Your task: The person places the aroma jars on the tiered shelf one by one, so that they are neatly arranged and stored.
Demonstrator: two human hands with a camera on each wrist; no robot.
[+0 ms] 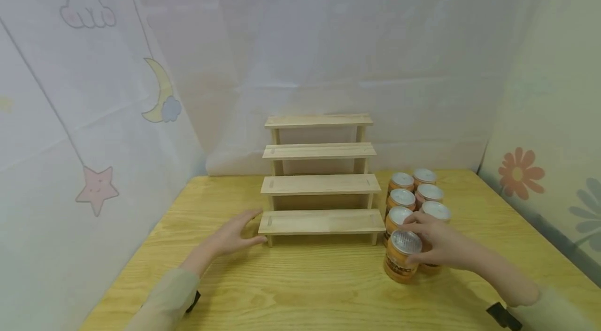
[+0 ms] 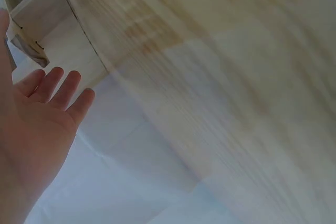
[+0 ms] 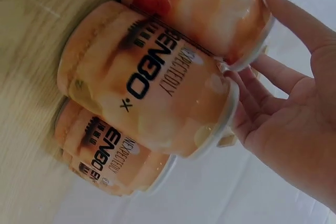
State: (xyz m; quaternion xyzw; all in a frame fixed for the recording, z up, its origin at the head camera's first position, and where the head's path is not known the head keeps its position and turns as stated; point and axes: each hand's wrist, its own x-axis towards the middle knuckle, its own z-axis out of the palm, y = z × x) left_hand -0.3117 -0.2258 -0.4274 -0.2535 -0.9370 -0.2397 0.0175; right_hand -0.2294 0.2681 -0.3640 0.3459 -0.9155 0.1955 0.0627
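Note:
My right hand [image 1: 443, 245] is at the frontmost orange can [image 1: 397, 264], fingers at its far side and thumb at its near right side, by the silver lid. In the right wrist view, this can [image 3: 194, 9] stands between my thumb and fingers, the thumb tip at its rim. A second can [image 3: 152, 77] stands close beside it, dark lettering on its side. My left hand [image 1: 230, 234] is beside the left end of the lowest board of a stepped wooden shelf [image 1: 321, 222], fingers spread and holding nothing. The left wrist view shows its palm [image 2: 42, 124] and relaxed fingers.
Several more orange cans [image 1: 401, 198] with silver lids stand in two rows along the shelf's right side. The shelf's upper boards [image 1: 319, 121] rise toward the white backdrop [image 1: 300, 38]. A wood-grain table [image 1: 300, 289] lies under everything.

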